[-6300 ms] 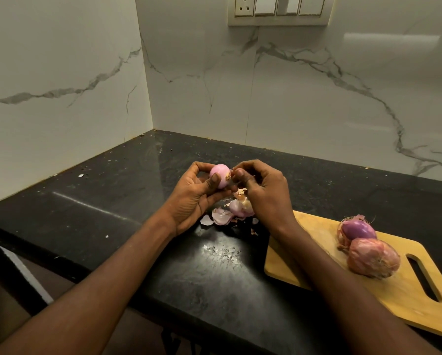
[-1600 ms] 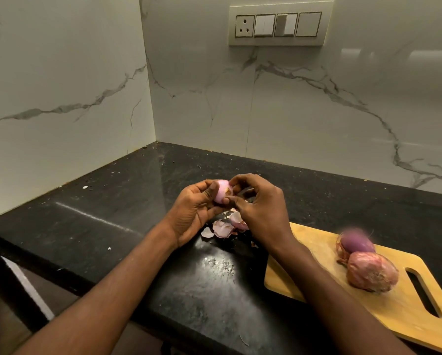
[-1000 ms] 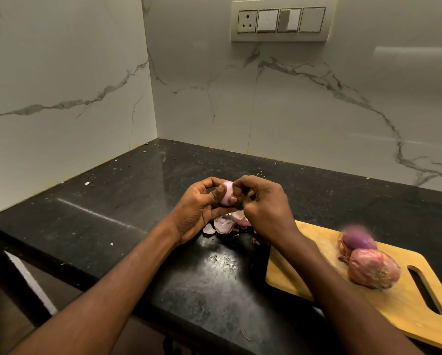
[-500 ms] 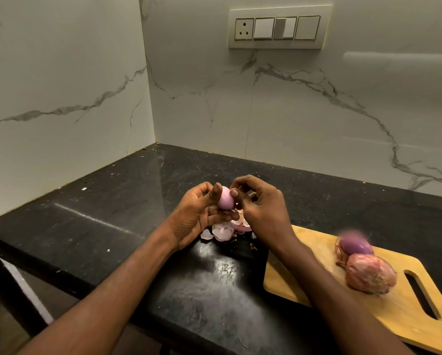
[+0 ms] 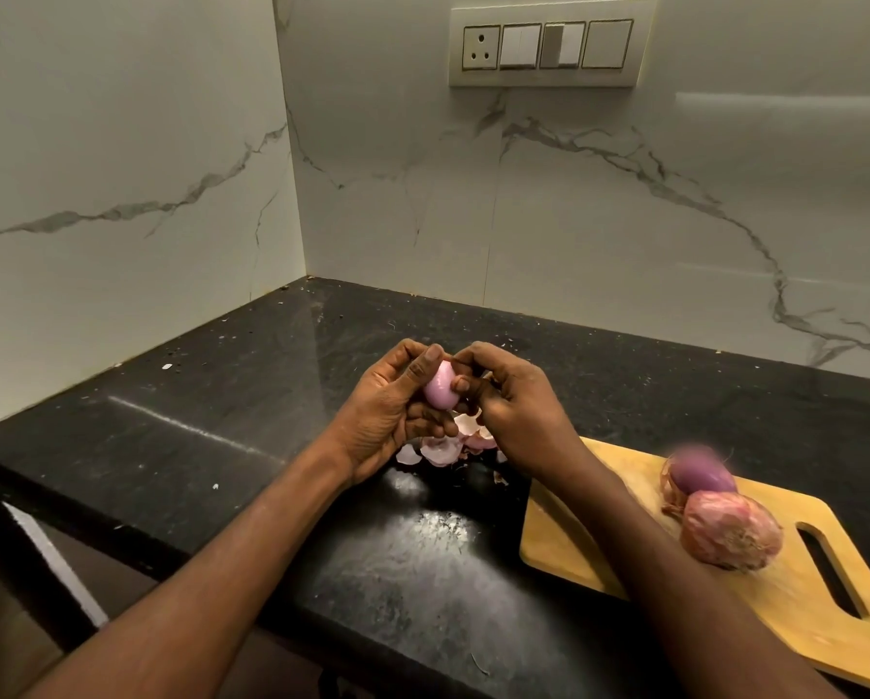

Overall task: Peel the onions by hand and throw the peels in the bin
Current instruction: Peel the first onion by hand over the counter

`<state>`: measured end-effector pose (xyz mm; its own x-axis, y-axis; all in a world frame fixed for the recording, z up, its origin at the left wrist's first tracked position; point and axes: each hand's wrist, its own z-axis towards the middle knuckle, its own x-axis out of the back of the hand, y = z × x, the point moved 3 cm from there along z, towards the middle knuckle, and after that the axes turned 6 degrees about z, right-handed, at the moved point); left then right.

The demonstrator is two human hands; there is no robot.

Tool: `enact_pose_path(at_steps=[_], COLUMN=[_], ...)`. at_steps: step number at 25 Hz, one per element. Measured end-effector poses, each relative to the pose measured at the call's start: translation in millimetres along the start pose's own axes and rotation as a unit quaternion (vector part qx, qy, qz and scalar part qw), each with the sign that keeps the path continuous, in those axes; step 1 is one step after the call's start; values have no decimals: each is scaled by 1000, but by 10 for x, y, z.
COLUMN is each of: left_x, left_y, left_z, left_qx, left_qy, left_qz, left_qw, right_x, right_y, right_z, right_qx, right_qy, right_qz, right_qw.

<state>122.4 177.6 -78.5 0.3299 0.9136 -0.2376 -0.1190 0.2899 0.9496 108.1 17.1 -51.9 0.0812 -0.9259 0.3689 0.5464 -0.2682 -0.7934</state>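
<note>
A small pink peeled onion [image 5: 439,392] is held above the black counter. My left hand [image 5: 387,413] grips it, thumb on top and fingers curled under. My right hand [image 5: 516,413] meets it from the right, fingertips pinching at the onion's right side. Under both hands lies a small heap of pale pink onion peels [image 5: 445,446] on the counter. Two more onions lie on the wooden cutting board [image 5: 795,592]: a purple, partly peeled onion [image 5: 702,475] and in front of it an unpeeled onion [image 5: 730,537] with papery skin. No bin is in view.
The black stone counter [image 5: 231,421] fills a corner between two white marble walls. A switch panel [image 5: 546,45] is on the back wall. The counter's front edge runs diagonally at the lower left. Small peel scraps dot the counter.
The onion has been turned in my left hand, and the brown bit seen on it earlier no longer shows. My right fingers keep working at its side. The board's onions have not moved.
</note>
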Motion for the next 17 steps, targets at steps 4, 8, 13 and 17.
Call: enact_pose_path(at_steps=[4, 8, 13, 17], left_x=[18, 22, 2, -5], left_y=[-24, -8, -3, -10], left_z=[27, 19, -11, -7], left_qx=[13, 3, 8, 15], left_qy=[28, 17, -13, -17], left_qz=[-4, -18, -50, -71], left_qw=[1000, 1000, 999, 997], right_x=[-12, 11, 40, 32], right_y=[29, 55, 93, 87], right_z=[-23, -18, -10, 11], right_qx=[-11, 10, 7, -37], right_qy=[73, 111, 127, 58], right_qz=[69, 31, -37, -42], right_qw=[995, 993, 991, 997])
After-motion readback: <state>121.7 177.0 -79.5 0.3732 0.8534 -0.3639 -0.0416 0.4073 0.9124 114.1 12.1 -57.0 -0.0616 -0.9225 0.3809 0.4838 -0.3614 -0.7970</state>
